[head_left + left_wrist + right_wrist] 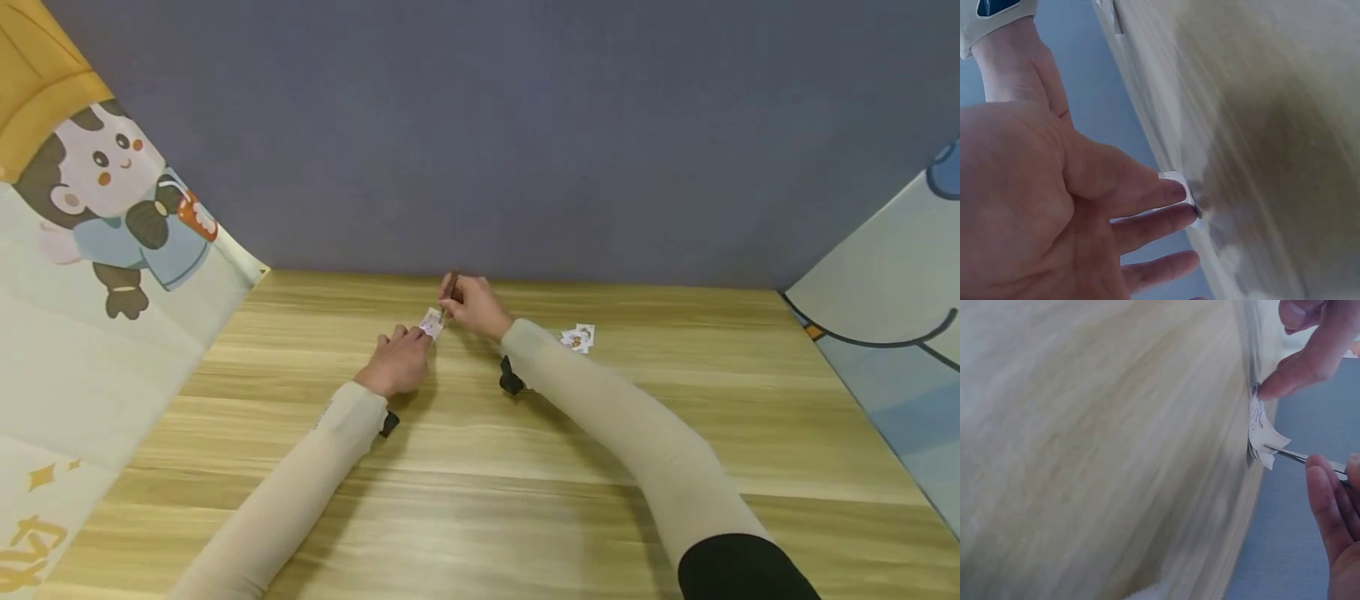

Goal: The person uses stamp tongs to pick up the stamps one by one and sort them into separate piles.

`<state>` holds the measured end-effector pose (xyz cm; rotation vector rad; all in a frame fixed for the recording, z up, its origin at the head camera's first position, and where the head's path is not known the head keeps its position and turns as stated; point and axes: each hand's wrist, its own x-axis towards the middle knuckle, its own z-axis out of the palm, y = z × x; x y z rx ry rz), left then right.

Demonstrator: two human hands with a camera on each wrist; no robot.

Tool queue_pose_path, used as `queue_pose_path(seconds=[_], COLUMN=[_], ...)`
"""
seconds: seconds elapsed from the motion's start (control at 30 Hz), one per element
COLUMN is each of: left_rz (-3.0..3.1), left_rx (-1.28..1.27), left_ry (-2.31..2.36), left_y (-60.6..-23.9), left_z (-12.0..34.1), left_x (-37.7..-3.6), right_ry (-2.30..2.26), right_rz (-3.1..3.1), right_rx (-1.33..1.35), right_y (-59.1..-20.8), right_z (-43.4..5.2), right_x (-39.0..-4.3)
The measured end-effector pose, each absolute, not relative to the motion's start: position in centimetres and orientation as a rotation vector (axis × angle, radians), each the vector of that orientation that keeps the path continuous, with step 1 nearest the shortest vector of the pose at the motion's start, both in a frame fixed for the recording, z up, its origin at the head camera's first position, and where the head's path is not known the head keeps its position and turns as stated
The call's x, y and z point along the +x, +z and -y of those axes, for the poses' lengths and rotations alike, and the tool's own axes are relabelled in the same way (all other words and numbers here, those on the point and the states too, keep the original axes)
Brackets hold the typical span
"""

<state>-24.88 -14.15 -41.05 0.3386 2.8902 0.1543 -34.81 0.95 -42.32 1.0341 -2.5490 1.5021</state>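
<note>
A small white printed paper (431, 323) lies on the wooden table near its far edge. With its fingertips, my left hand (397, 360) presses on the near end of the paper; in the left wrist view its fingers (1154, 225) are fairly straight. My right hand (476, 307) pinches a pair of tweezers (451, 285) with a brown upper part. In the right wrist view, the metal tips of the tweezers (1290, 455) meet the paper (1261, 430), whose corner there curls up off the table.
Several small printed pieces (579, 337) lie overlapping to the right, partly behind the right forearm. A dark grey panel (525, 150) stands along the far edge of the wooden table (480, 500). Cartoon-printed sheets (142, 208) border both sides.
</note>
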Motion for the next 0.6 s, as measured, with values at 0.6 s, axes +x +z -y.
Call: queue_pose_path(seconds=[0.6], left_rz=[-2.910], left_rx=[0.377], left_ry=[0.070], left_y=[-41.4], left_z=[14.5], left_x=[-24.0], right_ry=[1.294], right_rz=[2.688], right_rx=[0.885], right_y=[-42.6], right_z=[-0.5], right_x=[-33.6])
